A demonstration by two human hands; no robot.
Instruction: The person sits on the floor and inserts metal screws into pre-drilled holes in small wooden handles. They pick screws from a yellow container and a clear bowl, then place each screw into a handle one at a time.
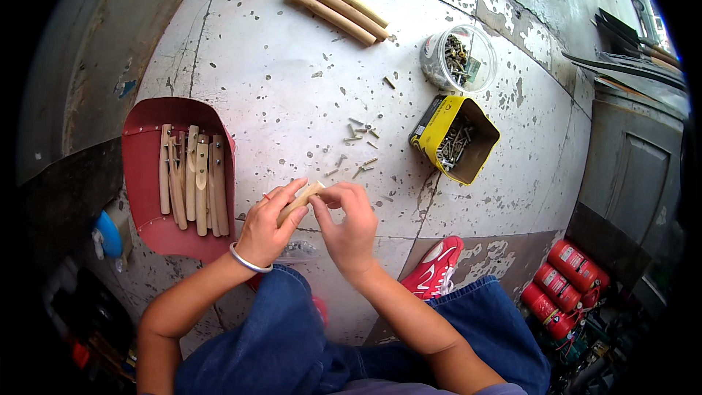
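A short pale wooden handle (300,205) is gripped in my left hand (262,232), its far end pointing up and to the right. My right hand (348,228) meets that end with thumb and fingertips pinched together; whatever lies between them is too small to make out. Several loose bolts (363,132) are scattered on the floor just beyond my hands. To the left, a red metal scoop-shaped tray (140,197) holds several wooden handles (201,186), some with bolts through their ends.
A yellow open tin (441,118) of bolts stands to the right, beside a clear plastic tub (485,55) of more hardware. Three longer wooden handles (336,11) lie at the far side. Red fire extinguishers (563,281) are at the lower right, near my red shoe (436,267).
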